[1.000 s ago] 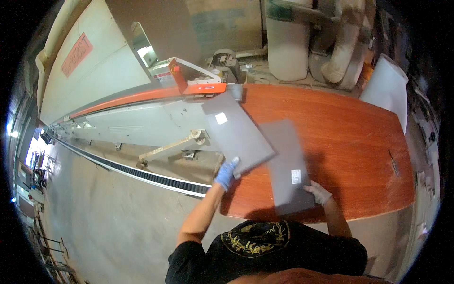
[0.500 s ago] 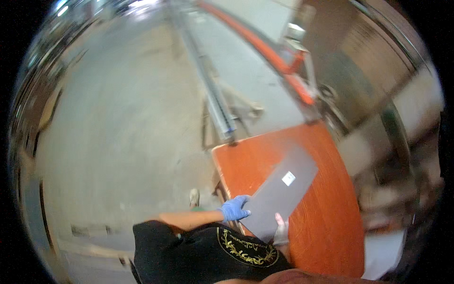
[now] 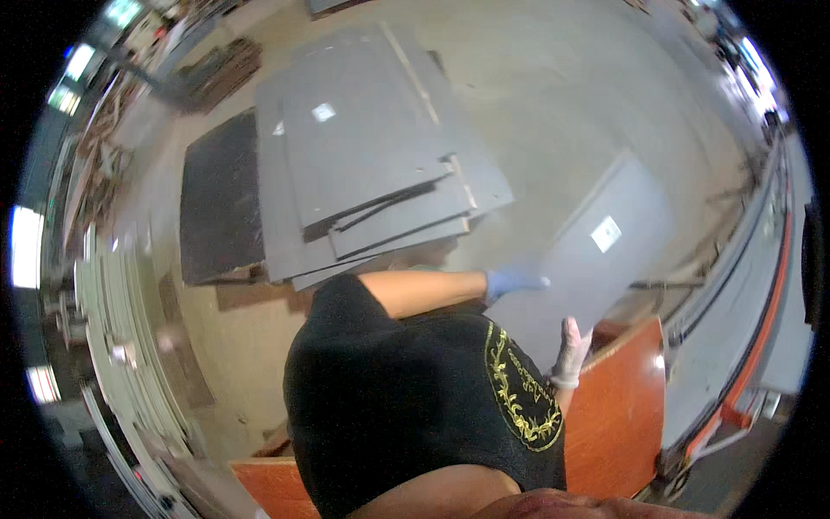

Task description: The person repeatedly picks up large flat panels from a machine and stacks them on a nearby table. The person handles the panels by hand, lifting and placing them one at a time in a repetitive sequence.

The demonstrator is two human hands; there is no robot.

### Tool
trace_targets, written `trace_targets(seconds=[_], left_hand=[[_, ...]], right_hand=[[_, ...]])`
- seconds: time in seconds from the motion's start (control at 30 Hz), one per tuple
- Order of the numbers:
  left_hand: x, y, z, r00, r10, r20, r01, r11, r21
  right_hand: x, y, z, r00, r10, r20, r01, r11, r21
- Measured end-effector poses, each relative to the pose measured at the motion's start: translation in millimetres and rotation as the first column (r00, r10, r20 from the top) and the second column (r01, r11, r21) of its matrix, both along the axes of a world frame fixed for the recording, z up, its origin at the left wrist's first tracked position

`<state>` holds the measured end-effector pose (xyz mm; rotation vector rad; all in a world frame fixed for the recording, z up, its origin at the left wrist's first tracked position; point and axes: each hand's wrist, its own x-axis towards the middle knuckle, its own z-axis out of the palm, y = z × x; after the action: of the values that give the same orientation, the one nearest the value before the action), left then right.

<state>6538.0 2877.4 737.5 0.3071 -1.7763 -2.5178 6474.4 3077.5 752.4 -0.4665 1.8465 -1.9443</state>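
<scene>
A long grey panel (image 3: 566,277) with a small white label (image 3: 606,233) stretches away in front of me, off the table top. My left hand (image 3: 512,283), in a blue glove, is closed on the panel's left edge with the thumb on its upper face. On the opposite edge, close to my body, my right hand (image 3: 571,353) in a whitish glove grips the same panel. Its thumb shows upright above the board, while the fingers are hidden beneath. The panel is slightly blurred.
Several large grey panels (image 3: 354,130) lie in an uneven pile ahead on the left, beside a dark board (image 3: 220,203). An orange-topped table (image 3: 618,406) stands at my right. Beyond it runs a long machine with an orange rail (image 3: 772,298). Long pale strips (image 3: 130,346) are stacked at far left.
My body and view have turned left. The grey panel has swung with both hands from over the orange table to above the floor, and the panel pile has come into view.
</scene>
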Motion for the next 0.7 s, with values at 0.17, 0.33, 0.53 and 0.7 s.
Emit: trace_targets(seconds=[0.17,0.33,0.53,0.7], left_hand=[[123.1,9.5,-80.7,0.864,0.501,0.048,-0.473,0.842,-0.258],[236.7,23.4,-78.7,0.493,0.866,0.076,-0.807,0.489,-0.331],[349.6,51.3,-139.2,0.268,0.963,0.044,-0.857,0.259,-0.445],[340.8,62.7,-228.6,0.26,0.94,0.219,-0.896,0.32,-0.309]], right_hand=[[55.8,-12.2,-62.3,0.875,0.359,0.325,-0.333,0.933,-0.135],[65.1,-32.1,-94.4,0.56,0.805,0.195,-0.815,0.578,-0.049],[8.4,35.5,-171.8,0.616,0.722,0.316,-0.78,0.617,0.11],[-24.8,77.0,-183.4,0.68,0.678,0.28,-0.732,0.649,0.206]])
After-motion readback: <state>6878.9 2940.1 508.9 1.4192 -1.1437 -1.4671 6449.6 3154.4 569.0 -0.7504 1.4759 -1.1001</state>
